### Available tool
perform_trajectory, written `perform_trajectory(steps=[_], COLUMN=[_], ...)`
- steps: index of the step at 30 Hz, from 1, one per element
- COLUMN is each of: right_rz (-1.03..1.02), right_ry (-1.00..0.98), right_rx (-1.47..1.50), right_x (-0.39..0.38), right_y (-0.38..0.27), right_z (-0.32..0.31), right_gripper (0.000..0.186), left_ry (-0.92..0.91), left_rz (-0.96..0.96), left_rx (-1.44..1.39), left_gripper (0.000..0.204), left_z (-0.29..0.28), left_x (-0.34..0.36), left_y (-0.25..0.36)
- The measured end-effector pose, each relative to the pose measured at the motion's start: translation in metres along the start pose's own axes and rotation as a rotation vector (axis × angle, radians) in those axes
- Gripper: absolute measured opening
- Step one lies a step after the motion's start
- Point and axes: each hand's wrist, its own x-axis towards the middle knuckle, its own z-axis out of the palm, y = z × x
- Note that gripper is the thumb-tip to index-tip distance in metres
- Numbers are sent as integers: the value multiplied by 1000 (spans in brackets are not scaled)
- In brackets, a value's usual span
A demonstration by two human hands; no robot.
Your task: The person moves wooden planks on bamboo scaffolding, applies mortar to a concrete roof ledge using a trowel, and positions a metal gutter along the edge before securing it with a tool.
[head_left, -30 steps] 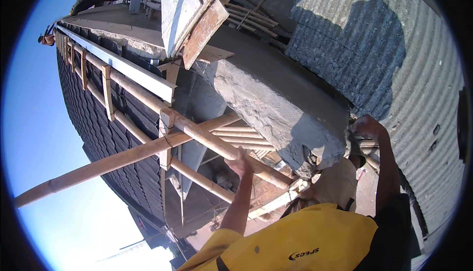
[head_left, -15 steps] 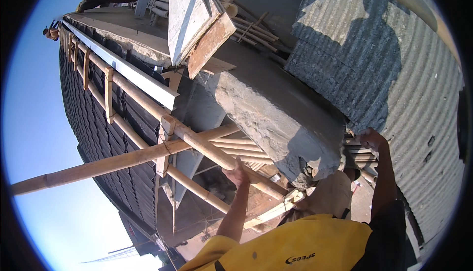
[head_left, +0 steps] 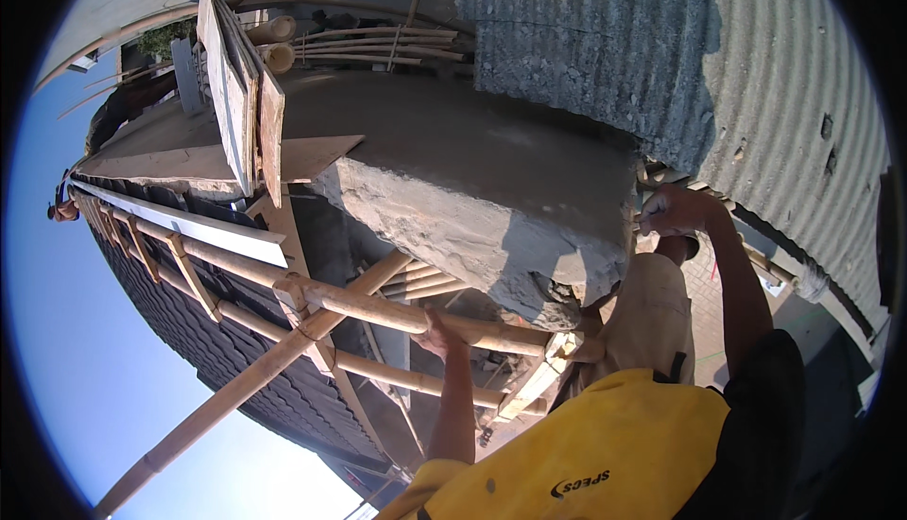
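The fingers of the left hand (head_left: 438, 335) grasp the bamboo pole (head_left: 364, 304) near the rough edge of the concrete ledge (head_left: 425, 206) — a full wrap should steady best — while beside its right corner the right hand (head_left: 673, 210) is curled, whether holding anything I cannot tell.

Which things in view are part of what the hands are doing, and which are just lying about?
In use:
left hand, gripping the bamboo pole
right hand, by the end of the concrete ledge; its grip is unclear

Seemingly just lying about:
stacked boards
thin bamboo sticks
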Motion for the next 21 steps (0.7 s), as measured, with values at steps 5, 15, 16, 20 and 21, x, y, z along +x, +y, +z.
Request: perform_trajectory(steps=[5,15,16,20,21], right_rz=[-256,338,442,12,-39], right_ry=[779,-116,-110,796,809], right_rx=[-281,-644,-593,-636,-476], right_x=[110,8,5,5,7], right_y=[104,8,1,25,23], right_z=[-7,9,3,2,0], right_gripper=[19,17,17,34,38], left_ry=[-8,55,68,21,23], left_rz=[-45,-64,-46,152,169], left_rx=[19,-53,-65,37,19], left_gripper=[86,84,80,70,69], left_z=[10,6,8,-6,-9], left_x=[-9,-11,-8,24,23], left_y=[19,-4,1,-24,-28])
